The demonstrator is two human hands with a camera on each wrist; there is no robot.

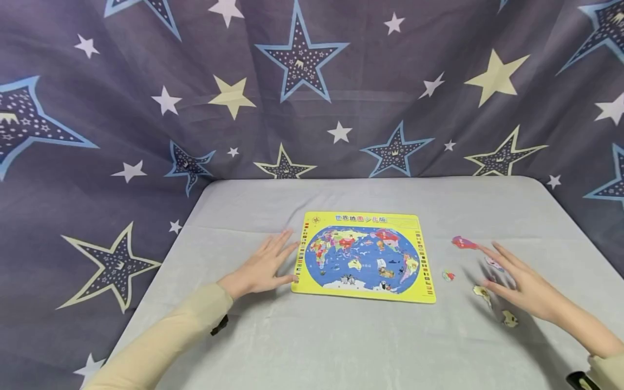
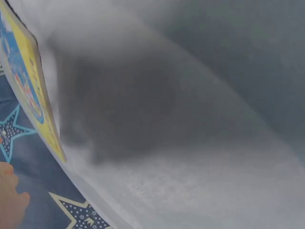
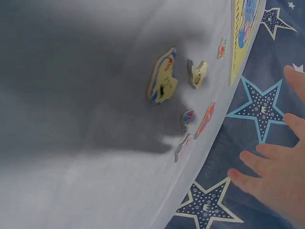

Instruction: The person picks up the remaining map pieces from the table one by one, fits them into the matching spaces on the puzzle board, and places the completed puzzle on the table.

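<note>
A world map puzzle board with a yellow border and blue oceans lies flat on the table. Beside its left edge, my left hand has its fingers spread, the thumb tip right at the border. To the right of the board, my right hand reaches out with spread fingers over loose map pieces, holding nothing. Its index fingertip overlaps the end of a red-pink piece. Around that hand lie a small green-and-red piece, a cream piece and a yellowish piece. A whitish piece is partly hidden by the fingers.
A pale grey cloth covers the table. Behind and to the left hangs a dark curtain printed with stars, reaching the table's back edge. Shadows of both hands fall on the cloth.
</note>
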